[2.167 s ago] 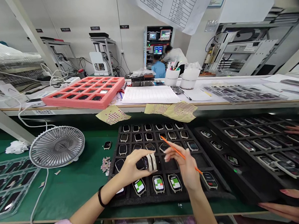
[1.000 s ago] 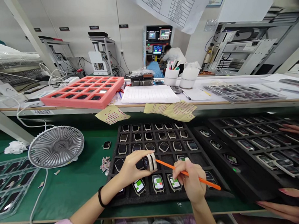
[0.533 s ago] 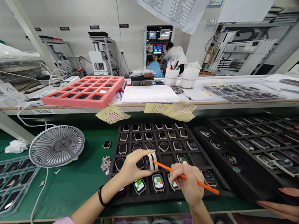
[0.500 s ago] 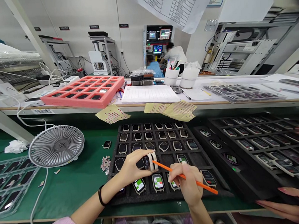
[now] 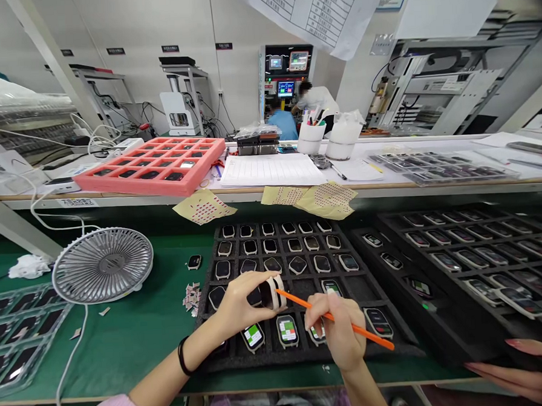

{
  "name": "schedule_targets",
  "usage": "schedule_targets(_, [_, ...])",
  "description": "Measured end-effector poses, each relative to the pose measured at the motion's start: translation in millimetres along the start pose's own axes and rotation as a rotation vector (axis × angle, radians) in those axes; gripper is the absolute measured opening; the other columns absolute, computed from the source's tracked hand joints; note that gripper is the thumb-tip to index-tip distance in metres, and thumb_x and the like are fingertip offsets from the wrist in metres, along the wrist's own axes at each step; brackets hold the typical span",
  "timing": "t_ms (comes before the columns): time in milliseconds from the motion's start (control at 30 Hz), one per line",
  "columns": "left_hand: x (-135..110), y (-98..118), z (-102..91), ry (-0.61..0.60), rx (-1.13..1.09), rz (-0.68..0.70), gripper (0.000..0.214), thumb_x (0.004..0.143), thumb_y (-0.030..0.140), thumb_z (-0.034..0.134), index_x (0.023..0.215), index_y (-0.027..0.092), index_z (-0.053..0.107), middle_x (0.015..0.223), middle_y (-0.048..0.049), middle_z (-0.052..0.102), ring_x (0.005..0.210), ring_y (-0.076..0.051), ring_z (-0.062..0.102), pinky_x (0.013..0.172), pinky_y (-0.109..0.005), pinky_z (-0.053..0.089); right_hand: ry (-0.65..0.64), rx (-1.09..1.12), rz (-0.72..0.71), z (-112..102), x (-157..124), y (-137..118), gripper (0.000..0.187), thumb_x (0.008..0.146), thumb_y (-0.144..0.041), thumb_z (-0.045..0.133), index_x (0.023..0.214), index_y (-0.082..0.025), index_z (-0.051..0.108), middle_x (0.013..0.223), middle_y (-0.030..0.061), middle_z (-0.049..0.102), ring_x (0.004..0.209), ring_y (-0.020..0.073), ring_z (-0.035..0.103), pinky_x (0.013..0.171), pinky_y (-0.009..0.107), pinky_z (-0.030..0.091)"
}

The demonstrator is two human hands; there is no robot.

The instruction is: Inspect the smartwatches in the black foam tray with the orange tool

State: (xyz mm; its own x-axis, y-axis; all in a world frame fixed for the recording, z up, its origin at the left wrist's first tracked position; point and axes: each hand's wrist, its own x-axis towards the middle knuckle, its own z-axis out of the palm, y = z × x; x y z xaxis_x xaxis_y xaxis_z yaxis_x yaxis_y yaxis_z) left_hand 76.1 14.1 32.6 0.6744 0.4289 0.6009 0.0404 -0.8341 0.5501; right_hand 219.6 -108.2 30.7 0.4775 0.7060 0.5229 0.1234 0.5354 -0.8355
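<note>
My left hand point(image 5: 242, 300) is closed on a smartwatch body point(image 5: 270, 292), tilted on edge between thumb and fingers above the black foam tray point(image 5: 364, 289). In my right hand point(image 5: 338, 323) is a thin orange stick point(image 5: 373, 337), gripped like a pen. Its tip touches, or nearly touches, the light side frame of the watch. Watch bodies fill many slots of the tray; below my hands several have lit screens, among them a watch with green and red blocks point(image 5: 287, 330). Part of another lit watch point(image 5: 315, 333) is hidden behind my right hand.
A round fan point(image 5: 104, 265) stands at left, beside a clear tray point(image 5: 26, 331) of dark pieces. Small scraps point(image 5: 192, 299) and one watch point(image 5: 194, 262) lie on the green mat. Another person's hand point(image 5: 525, 368) rests by a second black tray point(image 5: 437, 258). A pink foam tray point(image 5: 151, 164) sits on the shelf.
The watch in my left hand has turned very slightly, and my right hand has shifted a little with the stick. Otherwise the bench looks the same.
</note>
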Motion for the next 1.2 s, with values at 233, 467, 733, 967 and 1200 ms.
schedule_targets(233, [0.2, 10.5, -1.5, 0.029, 0.202, -0.003, 0.042, 0.071, 0.023, 0.071, 0.112, 0.021, 0.060, 0.108, -0.0099, 0.062, 0.098, -0.024, 0.060, 0.081, -0.037, 0.053, 0.037, 0.034, 0.310, 12.4, 3.4, 8.9, 0.021, 0.080, -0.029, 0.066, 0.076, -0.021, 0.047, 0.100, 0.0064, 0.067, 0.082, 0.0194, 0.065, 0.072, 0.033, 0.052])
schedule_targets(467, [-4.1, 19.5, 2.1, -0.047, 0.063, -0.069, 0.053, 0.077, 0.023, 0.068, 0.126, 0.025, 0.048, 0.111, -0.0084, 0.056, 0.104, -0.022, 0.057, 0.086, -0.034, 0.052, -0.020, 0.163, 0.450, 21.5, 5.5, 16.1, 0.038, 0.072, -0.029, 0.073, 0.069, -0.022, 0.035, 0.062, -0.0075, 0.041, 0.057, 0.0094, 0.043, 0.054, 0.021, 0.041])
schedule_targets(733, [-3.6, 21.3, -1.5, -0.046, -0.033, -0.086, 0.046, 0.078, 0.032, 0.070, 0.120, 0.024, 0.052, 0.113, -0.0092, 0.056, 0.106, -0.024, 0.056, 0.088, -0.038, 0.051, 0.037, 0.212, 0.485, 17.7, 9.1, 9.5, 0.042, 0.069, -0.032, 0.075, 0.068, -0.023, 0.034, 0.062, -0.0074, 0.035, 0.054, 0.0099, 0.034, 0.052, 0.022, 0.033])
schedule_targets(967, [-2.3, 20.5, -0.6, -0.011, -0.003, -0.023, 0.043, 0.077, 0.028, 0.071, 0.117, 0.026, 0.055, 0.114, -0.0088, 0.054, 0.108, -0.024, 0.054, 0.089, -0.039, 0.050, -0.022, 0.181, 0.486, 13.5, 7.3, 16.5, 0.041, 0.071, -0.033, 0.074, 0.069, -0.023, 0.034, 0.061, -0.0079, 0.029, 0.054, 0.0096, 0.029, 0.051, 0.021, 0.030])
schedule_targets(1200, [-3.2, 19.5, 1.0, 0.014, -0.011, 0.021, 0.039, 0.078, 0.024, 0.070, 0.114, 0.024, 0.055, 0.116, -0.0099, 0.052, 0.110, -0.024, 0.052, 0.089, -0.038, 0.049, -0.024, 0.203, 0.486, 13.2, 7.3, 17.9, 0.040, 0.072, -0.029, 0.074, 0.069, -0.022, 0.035, 0.063, -0.0073, 0.031, 0.056, 0.0094, 0.031, 0.052, 0.021, 0.031])
